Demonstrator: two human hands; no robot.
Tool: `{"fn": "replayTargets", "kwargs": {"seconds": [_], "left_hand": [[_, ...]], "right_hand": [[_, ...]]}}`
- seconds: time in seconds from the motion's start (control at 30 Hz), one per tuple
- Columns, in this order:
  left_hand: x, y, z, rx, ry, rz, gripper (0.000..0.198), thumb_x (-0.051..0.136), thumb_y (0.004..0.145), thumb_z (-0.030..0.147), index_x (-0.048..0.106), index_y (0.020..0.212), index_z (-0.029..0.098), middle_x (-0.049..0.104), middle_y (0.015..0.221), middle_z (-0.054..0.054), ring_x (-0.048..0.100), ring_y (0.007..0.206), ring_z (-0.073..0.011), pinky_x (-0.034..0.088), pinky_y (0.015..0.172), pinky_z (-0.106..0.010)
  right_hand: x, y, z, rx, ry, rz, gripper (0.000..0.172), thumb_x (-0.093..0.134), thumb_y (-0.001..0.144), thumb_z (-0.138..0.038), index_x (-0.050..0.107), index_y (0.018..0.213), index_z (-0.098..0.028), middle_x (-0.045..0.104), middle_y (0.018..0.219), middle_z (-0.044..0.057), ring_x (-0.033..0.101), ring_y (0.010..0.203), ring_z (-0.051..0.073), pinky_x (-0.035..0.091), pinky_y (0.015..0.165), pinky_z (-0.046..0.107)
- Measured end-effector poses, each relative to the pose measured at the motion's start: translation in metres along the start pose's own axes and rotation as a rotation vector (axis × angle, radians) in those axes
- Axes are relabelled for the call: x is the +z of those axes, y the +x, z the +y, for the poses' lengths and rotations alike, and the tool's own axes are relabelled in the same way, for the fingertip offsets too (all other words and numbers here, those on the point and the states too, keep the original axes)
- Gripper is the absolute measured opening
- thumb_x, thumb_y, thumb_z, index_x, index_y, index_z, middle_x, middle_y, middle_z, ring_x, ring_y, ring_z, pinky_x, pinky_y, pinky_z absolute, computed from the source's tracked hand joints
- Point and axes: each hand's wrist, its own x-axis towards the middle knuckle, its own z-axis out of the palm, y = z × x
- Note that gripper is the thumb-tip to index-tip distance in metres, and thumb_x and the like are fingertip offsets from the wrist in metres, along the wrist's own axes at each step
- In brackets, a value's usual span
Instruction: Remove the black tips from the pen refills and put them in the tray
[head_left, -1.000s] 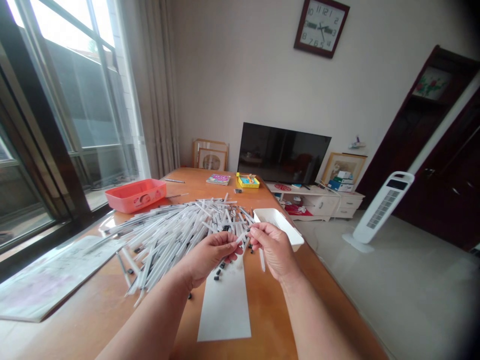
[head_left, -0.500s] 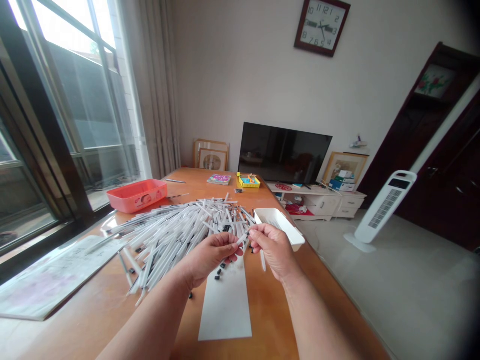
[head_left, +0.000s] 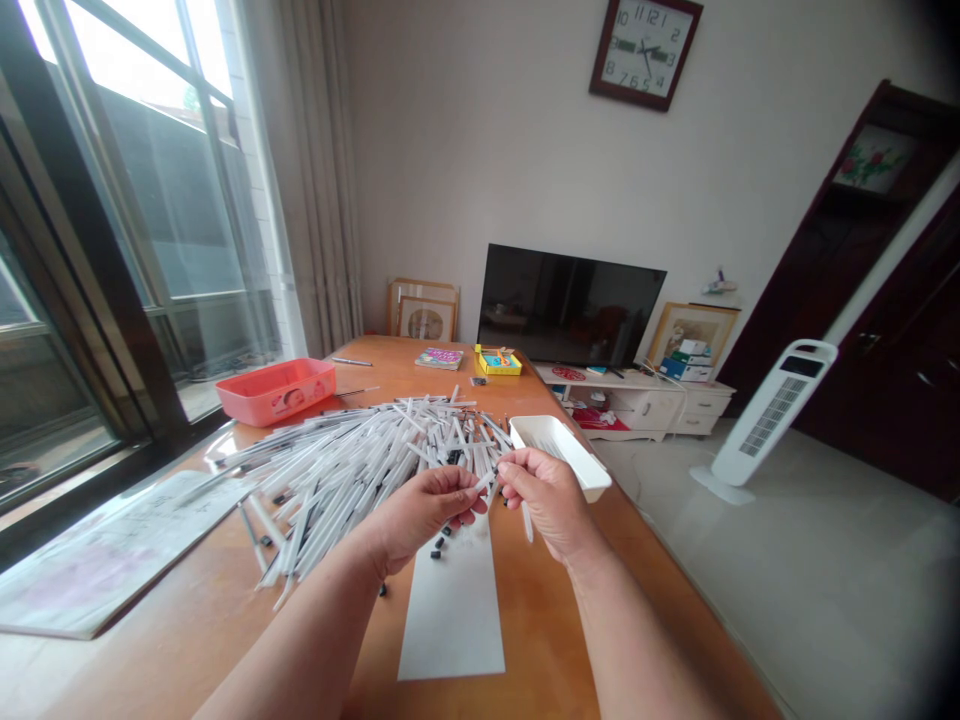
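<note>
Orange wooden tabletop [head_left: 540,610] carries one heap of white pen tubes [head_left: 360,480], too many to count, left of centre. Left hand [head_left: 424,510] pinches one tube [head_left: 486,481]; right hand [head_left: 551,500] pinches another tube [head_left: 528,522]. Small black caps [head_left: 435,552] lie near them, above one paper strip [head_left: 450,620]. Farther off sit one white tray [head_left: 559,455] and one coral-red tray [head_left: 275,392].

Sunlit window [head_left: 142,210] beside white wall [head_left: 465,150]

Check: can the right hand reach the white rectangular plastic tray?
Probably yes: the right hand sits beside the white rectangular plastic tray, nothing between, though it pinches a white pen tube.
</note>
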Motion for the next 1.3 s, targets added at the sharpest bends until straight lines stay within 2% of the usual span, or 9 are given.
{"fn": "replayTargets", "kwargs": {"seconds": [0.4, 0.67, 0.83, 0.93, 1.13, 1.2, 1.3], "left_hand": [[0.0, 0.001, 0.0, 0.003, 0.038, 0.009, 0.026, 0.074, 0.082, 0.041, 0.073, 0.093, 0.017, 0.07, 0.088, -0.008, 0.056, 0.072, -0.0143, 0.041, 0.069, -0.027], [-0.004, 0.002, -0.008, 0.034, 0.137, 0.019, 0.024, 0.072, 0.082, 0.04, 0.072, 0.093, 0.018, 0.069, 0.087, -0.006, 0.055, 0.072, -0.0147, 0.041, 0.07, -0.028], [-0.002, 0.001, -0.004, 0.029, 0.131, -0.002, 0.028, 0.071, 0.083, 0.043, 0.071, 0.093, 0.017, 0.068, 0.086, -0.006, 0.054, 0.072, -0.0144, 0.041, 0.07, -0.028], [-0.002, 0.001, -0.004, 0.028, 0.132, -0.001, 0.03, 0.072, 0.082, 0.044, 0.07, 0.094, 0.016, 0.067, 0.085, -0.005, 0.054, 0.072, -0.0139, 0.041, 0.07, -0.027], [-0.002, 0.003, -0.007, 0.011, 0.131, -0.013, 0.029, 0.071, 0.084, 0.042, 0.067, 0.096, 0.015, 0.067, 0.087, -0.005, 0.053, 0.072, -0.0128, 0.041, 0.071, -0.028], [-0.002, 0.002, -0.006, 0.013, 0.117, -0.015, 0.03, 0.07, 0.085, 0.042, 0.067, 0.097, 0.015, 0.067, 0.089, -0.006, 0.053, 0.074, -0.013, 0.041, 0.072, -0.028], [-0.002, 0.002, -0.004, 0.025, 0.086, -0.019, 0.03, 0.07, 0.085, 0.041, 0.068, 0.097, 0.014, 0.067, 0.09, -0.006, 0.054, 0.076, -0.0132, 0.04, 0.073, -0.028]], "right_hand": [[-0.001, -0.001, 0.002, -0.013, -0.055, -0.025, 0.026, 0.07, 0.081, -0.043, 0.069, 0.086, -0.017, 0.066, 0.074, 0.002, 0.055, 0.062, 0.013, 0.044, 0.057, 0.026], [-0.003, 0.0, 0.003, -0.091, -0.193, -0.04, 0.024, 0.068, 0.084, -0.04, 0.061, 0.077, -0.018, 0.052, 0.064, -0.004, 0.046, 0.062, 0.012, 0.037, 0.058, 0.024], [-0.002, -0.002, 0.0, -0.064, -0.11, -0.075, 0.021, 0.065, 0.086, -0.04, 0.062, 0.087, -0.019, 0.055, 0.071, -0.003, 0.046, 0.064, 0.012, 0.038, 0.061, 0.024], [-0.002, -0.001, 0.003, -0.073, -0.112, -0.097, 0.025, 0.065, 0.087, -0.044, 0.063, 0.085, -0.019, 0.054, 0.07, -0.003, 0.045, 0.063, 0.012, 0.038, 0.06, 0.024], [-0.002, 0.003, 0.013, -0.186, -0.256, 0.009, 0.04, 0.069, 0.085, -0.052, 0.051, 0.067, -0.02, 0.042, 0.06, -0.005, 0.037, 0.059, 0.012, 0.031, 0.055, 0.025], [-0.001, 0.002, 0.011, -0.168, -0.252, -0.005, 0.041, 0.065, 0.087, -0.054, 0.053, 0.068, -0.02, 0.045, 0.061, -0.004, 0.04, 0.059, 0.012, 0.032, 0.056, 0.025], [-0.001, 0.0, 0.007, -0.103, -0.173, -0.069, 0.036, 0.058, 0.092, -0.054, 0.064, 0.084, -0.02, 0.06, 0.074, 0.0, 0.049, 0.065, 0.014, 0.038, 0.06, 0.026]]}}
